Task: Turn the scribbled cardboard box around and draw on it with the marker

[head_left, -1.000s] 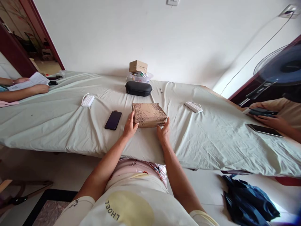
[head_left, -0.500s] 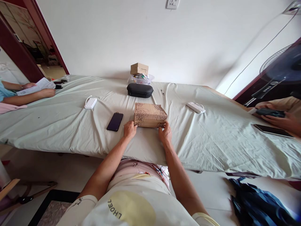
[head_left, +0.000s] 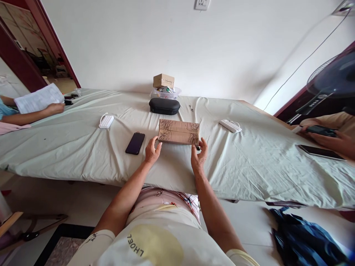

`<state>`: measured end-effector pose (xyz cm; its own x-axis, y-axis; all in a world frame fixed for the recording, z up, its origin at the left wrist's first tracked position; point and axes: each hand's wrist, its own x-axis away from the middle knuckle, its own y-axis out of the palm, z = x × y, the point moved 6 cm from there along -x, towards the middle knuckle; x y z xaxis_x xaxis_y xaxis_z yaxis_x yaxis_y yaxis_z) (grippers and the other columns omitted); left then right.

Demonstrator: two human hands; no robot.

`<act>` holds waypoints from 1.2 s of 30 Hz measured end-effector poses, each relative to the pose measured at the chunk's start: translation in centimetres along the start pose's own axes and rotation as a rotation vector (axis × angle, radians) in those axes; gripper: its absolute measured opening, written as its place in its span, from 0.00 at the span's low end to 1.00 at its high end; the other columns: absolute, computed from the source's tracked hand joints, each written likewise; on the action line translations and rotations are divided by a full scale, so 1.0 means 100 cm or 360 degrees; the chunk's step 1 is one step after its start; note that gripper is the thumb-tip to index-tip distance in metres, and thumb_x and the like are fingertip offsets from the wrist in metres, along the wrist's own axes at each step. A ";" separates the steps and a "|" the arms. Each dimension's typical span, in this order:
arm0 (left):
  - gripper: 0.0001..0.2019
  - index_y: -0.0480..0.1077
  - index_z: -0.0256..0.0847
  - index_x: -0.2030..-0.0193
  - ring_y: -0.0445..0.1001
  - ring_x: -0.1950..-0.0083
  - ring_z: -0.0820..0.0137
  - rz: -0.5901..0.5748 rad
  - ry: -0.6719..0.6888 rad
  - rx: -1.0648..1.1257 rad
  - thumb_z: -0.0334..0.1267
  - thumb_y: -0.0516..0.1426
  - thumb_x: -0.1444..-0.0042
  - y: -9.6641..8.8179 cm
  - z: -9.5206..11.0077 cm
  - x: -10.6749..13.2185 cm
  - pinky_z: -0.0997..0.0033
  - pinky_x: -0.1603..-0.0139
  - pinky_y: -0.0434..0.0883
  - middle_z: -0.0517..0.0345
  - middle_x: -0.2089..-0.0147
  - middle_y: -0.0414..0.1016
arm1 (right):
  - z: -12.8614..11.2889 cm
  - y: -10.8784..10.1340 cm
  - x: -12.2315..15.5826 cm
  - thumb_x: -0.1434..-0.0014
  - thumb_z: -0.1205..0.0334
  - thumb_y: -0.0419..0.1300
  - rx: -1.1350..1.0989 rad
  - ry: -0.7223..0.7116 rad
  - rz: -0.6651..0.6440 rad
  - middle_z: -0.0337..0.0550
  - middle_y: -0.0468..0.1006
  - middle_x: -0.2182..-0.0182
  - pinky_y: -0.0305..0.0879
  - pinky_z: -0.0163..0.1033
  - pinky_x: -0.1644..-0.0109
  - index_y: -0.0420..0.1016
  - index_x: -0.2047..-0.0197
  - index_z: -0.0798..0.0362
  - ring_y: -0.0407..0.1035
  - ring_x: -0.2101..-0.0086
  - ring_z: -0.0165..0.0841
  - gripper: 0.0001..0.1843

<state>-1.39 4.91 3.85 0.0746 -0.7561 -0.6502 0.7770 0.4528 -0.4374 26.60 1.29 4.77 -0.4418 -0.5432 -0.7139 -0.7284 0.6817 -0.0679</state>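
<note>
A brown cardboard box (head_left: 179, 132) with black scribbled loops near its corners is between my hands at the middle of the table, its long side towards me. My left hand (head_left: 152, 150) grips the near left corner, with the thumb at the front and the fingers at the side. At the near right corner, my right hand (head_left: 199, 154) holds the box in the same way. A small dark spot shows between the right thumb and fingers; I cannot make out what it is. Left of my left hand lies a dark smartphone (head_left: 135, 143).
Behind the box stand a black zip case (head_left: 164, 106) and a clear plastic tub (head_left: 175, 92) bearing a small carton (head_left: 164, 80). White power banks (head_left: 107, 121) lie on both sides. One person holds papers (head_left: 40, 98) at left; another holds a dark device (head_left: 321, 130) at right.
The box has turned, so its scribbled top now faces me more squarely. My right hand has shifted slightly right, and both hands have opened a little. The papers at left have risen.
</note>
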 end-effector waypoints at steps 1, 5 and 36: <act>0.22 0.66 0.39 0.34 0.79 0.40 0.60 0.0028 0.0062 0.0050 0.49 0.49 0.26 -0.002 0.003 0.000 0.61 0.39 0.76 0.40 0.38 0.77 | -0.004 -0.002 0.000 0.34 0.49 0.60 -0.0036 -0.0013 0.0025 0.51 0.75 0.43 0.68 0.55 0.37 0.65 0.31 0.46 0.72 0.46 0.43 0.30; 0.24 0.63 0.39 0.30 0.78 0.38 0.59 0.0049 0.0155 0.0141 0.48 0.50 0.27 -0.006 0.009 -0.001 0.59 0.40 0.77 0.39 0.35 0.74 | -0.007 -0.003 0.000 0.34 0.50 0.59 -0.0077 -0.0025 0.0053 0.50 0.74 0.43 0.71 0.52 0.41 0.67 0.33 0.46 0.72 0.48 0.41 0.28; 0.12 0.73 0.39 0.46 0.79 0.56 0.64 0.0079 -0.0085 0.0092 0.40 0.56 0.31 -0.002 -0.014 -0.003 0.63 0.50 0.76 0.48 0.55 0.80 | 0.022 0.014 0.002 0.42 0.56 0.58 0.0208 0.0235 -0.0200 0.45 0.78 0.60 0.71 0.50 0.51 0.69 0.37 0.49 0.72 0.61 0.39 0.29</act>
<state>-2.43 5.71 3.31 0.1459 -0.7583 -0.6353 0.8063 0.4633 -0.3679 26.62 3.20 2.98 -0.4308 -0.6871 -0.5851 -0.7127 0.6567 -0.2466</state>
